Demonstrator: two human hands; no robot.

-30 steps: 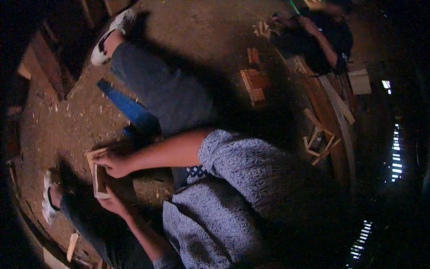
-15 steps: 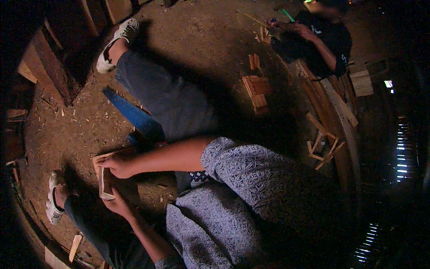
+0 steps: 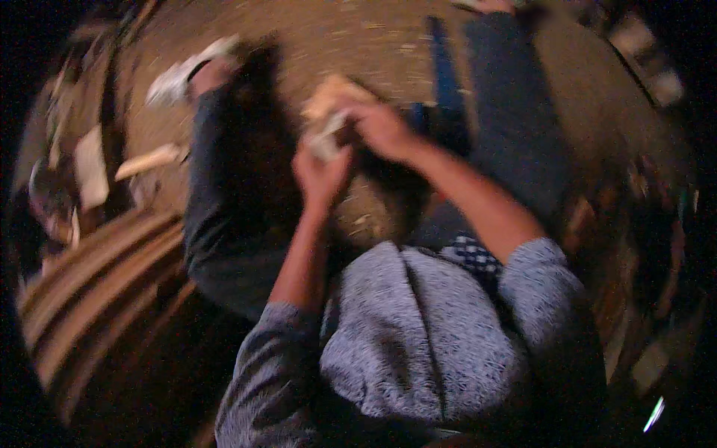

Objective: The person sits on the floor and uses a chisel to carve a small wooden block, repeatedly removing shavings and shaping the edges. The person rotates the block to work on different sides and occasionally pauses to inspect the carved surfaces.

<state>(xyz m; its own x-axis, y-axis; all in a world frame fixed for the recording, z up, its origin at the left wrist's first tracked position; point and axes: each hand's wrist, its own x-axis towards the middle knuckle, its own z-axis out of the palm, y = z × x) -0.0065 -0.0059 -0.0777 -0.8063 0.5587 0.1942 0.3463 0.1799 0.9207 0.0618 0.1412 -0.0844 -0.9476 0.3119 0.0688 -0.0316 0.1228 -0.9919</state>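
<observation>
My left hand [image 3: 321,170] is closed on the near left part of a small wooden frame [image 3: 327,140], which is blurred by motion. On the frame's right side, my right hand [image 3: 385,131] is closed too, its fingers curled over the edge. Behind both hands shows a lighter, orange-brown flat wooden piece [image 3: 340,93]; whether it is joined to the frame I cannot tell. Both hands are between my spread legs, above the dirt floor.
A long blue object [image 3: 447,71] lies beside my right leg. Left of my left leg are a pale wood strip [image 3: 149,162], a short board [image 3: 91,166] and long curved-looking brown planks [image 3: 104,261]. Wood chips litter the floor [image 3: 373,33].
My view has swung round, so my hands now appear near the upper middle. Both still hold the wooden frame. The other person seen at the upper right before is no longer clearly visible.
</observation>
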